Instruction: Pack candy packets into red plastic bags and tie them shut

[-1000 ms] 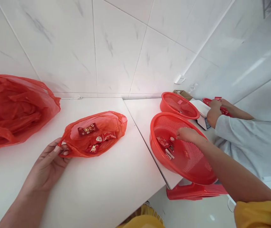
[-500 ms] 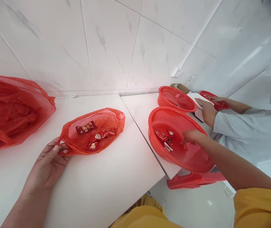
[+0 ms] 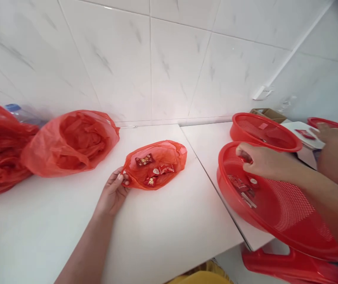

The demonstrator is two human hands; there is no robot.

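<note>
My left hand [image 3: 115,192] pinches the near left edge of a red plastic bag [image 3: 133,179], which lies spread open on the white table. Several red wrapped candies lie inside it, one a dark red packet [image 3: 145,160] with gold print. To the right, my right hand [image 3: 256,161] is above the left part of a red mesh basket [image 3: 225,179], its fingers curled together. What those fingers hold is hard to make out; something dark red shows between them. Below the hand, red wrapped candies [image 3: 237,183] and pale sticks [image 3: 248,199] lie in the basket.
Two crumpled red bags, one nearer [image 3: 83,136], stand at the left by a blue-capped bottle [image 3: 21,112]. Behind my basket is a second red basket [image 3: 263,130]. At the far right, a co-worker's hand [image 3: 331,138] is near a white box. A red stool [image 3: 263,262] stands below the table edge.
My right hand has risen from inside the basket toward its far left rim, with fingers curled. My view has turned left. My left hand still pinches the bag.
</note>
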